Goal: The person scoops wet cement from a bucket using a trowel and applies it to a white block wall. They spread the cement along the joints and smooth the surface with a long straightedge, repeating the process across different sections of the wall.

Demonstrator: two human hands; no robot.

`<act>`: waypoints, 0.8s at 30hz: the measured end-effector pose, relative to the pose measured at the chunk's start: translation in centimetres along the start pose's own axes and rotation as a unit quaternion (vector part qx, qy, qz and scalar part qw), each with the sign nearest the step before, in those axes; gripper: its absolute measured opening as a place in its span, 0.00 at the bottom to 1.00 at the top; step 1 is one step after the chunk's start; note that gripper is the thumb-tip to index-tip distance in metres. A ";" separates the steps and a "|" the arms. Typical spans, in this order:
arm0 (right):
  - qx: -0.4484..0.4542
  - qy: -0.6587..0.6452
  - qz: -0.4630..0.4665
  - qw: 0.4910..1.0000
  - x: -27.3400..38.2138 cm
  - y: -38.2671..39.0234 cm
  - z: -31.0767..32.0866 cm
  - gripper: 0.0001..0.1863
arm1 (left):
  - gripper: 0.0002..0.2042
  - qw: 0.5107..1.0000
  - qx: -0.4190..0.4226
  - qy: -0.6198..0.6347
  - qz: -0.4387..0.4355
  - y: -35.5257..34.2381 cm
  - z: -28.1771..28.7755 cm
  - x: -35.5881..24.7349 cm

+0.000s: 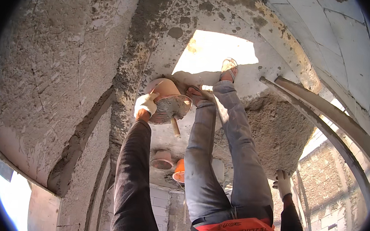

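My left hand (146, 105), in a pale work glove, grips the edge of an orange-pink bucket (164, 88). The bucket is tilted, and grey mortar (168, 108) coats its inside. A light wooden tool handle (175, 127) sticks out of it; the tool's head is hidden. My right hand (282, 184), gloved too, hangs out to the right with its fingers apart and nothing in them. Nearest to it is a large grey-brown heap (279, 131) of sand or mortar on the floor.
A pinkish bucket (163, 159) and a bright orange bucket (179, 172) stand left of my legs. Two long boards or beams (323, 120) slant across the right. A rough plastered wall (53, 83) rises on the left. Sunlight (216, 50) falls on the floor by my feet.
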State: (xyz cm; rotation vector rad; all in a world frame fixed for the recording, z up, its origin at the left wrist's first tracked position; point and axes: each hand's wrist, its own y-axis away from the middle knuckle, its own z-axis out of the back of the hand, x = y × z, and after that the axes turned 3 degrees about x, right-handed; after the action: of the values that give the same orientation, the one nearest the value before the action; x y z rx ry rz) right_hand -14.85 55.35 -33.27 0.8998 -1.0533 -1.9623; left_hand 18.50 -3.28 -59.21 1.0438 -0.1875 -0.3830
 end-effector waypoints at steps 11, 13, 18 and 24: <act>-0.270 -0.126 0.296 0.907 3.1 12.1 6.7 0.35 | 0.39 0.966 -0.174 0.190 0.016 9.7 -2.8 4.2; -0.306 -0.180 0.354 0.865 4.7 15.4 8.3 0.40 | 0.40 0.944 -0.145 0.296 0.028 15.2 -4.6 6.5; -0.415 -0.240 0.453 0.752 11.5 24.5 14.7 0.45 | 0.46 0.931 -0.050 0.351 0.083 31.5 -8.2 6.3; -0.563 -0.247 0.347 0.709 14.4 29.6 20.1 0.40 | 0.41 0.834 -0.016 0.541 0.107 44.4 -1.9 4.2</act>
State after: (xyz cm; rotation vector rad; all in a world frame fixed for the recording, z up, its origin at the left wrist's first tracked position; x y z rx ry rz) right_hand -30.71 38.80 -2.26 -0.6583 -0.1645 -1.6832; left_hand 32.68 16.35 -21.72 1.0542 0.7198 0.4426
